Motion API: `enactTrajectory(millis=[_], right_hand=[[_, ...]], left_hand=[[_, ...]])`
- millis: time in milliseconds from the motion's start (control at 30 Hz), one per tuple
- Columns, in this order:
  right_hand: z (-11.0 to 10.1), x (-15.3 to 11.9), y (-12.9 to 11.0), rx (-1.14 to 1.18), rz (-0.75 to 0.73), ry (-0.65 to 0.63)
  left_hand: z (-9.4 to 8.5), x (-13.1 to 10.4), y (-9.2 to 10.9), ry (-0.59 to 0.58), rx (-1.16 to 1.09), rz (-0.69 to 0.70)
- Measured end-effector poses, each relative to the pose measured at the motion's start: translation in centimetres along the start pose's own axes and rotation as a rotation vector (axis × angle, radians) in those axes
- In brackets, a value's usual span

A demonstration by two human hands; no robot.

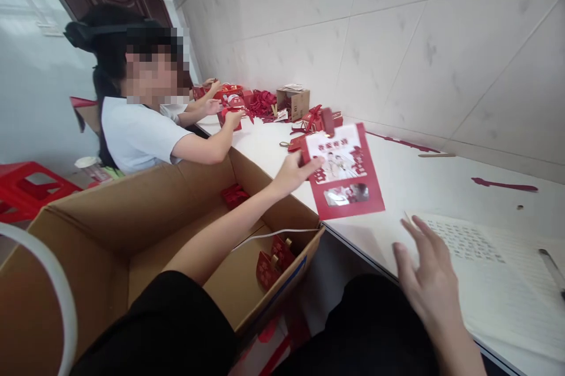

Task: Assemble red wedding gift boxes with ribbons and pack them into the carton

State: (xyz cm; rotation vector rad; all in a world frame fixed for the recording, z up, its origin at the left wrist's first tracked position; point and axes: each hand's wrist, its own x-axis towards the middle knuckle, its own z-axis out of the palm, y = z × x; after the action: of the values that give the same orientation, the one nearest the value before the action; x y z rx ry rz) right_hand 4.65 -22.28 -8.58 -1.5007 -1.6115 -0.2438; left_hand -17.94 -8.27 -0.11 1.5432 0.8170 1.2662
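Red card (374, 190): Held up over the white counter (397, 158), it extends to the right of your left hand (293, 175), printed picture and shiny window facing you.
Left hand: Your thumb lies across the card's front, the grip clamped on its left side; the fingers behind are hidden.
Right hand (428, 270): Yours sits at the counter's near edge with fingers spread, apart from the card and beside a handwritten paper (477, 240).
Near edge: The card's lower left corner appears close to the counter's rim, by the corner of a cardboard box (83, 229) under your left arm.
Open room: Bare counter stretches right of the card toward a dark red strip (505, 185) and the tiled wall (397, 40).
Beyond the box: A co-worker (132, 137) handles red items at the counter.
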Motion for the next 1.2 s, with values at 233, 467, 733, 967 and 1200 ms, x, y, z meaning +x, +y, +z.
enactTrajectory(millis=[233, 467, 733, 967, 1200], right_hand=[[2.2, -1.0, 0.7, -0.289, -0.243, -0.160], [2.4, -1.2, 1.8, -0.339, -0.347, -0.123], [2.3, -1.1, 2.2, -0.352, -0.400, -0.149], [2.4, -1.4, 1.9, -0.331, -0.310, -0.163], [2.1, -1.0, 1.1, -0.337, -0.299, -0.148]], left_hand=[[-4.2, -3.2, 1.3, 0.366, -0.366, -0.244], [-6.1, -5.6, 1.2, 0.369, -0.491, -0.435], [-6.7, -6.9, 0.8, 0.319, -0.826, -0.705], [-6.6, -7.8, 0.4, 0.289, -0.891, -0.654], [-7.7, -9.0, -0.6, 0.295, -0.870, -0.685]])
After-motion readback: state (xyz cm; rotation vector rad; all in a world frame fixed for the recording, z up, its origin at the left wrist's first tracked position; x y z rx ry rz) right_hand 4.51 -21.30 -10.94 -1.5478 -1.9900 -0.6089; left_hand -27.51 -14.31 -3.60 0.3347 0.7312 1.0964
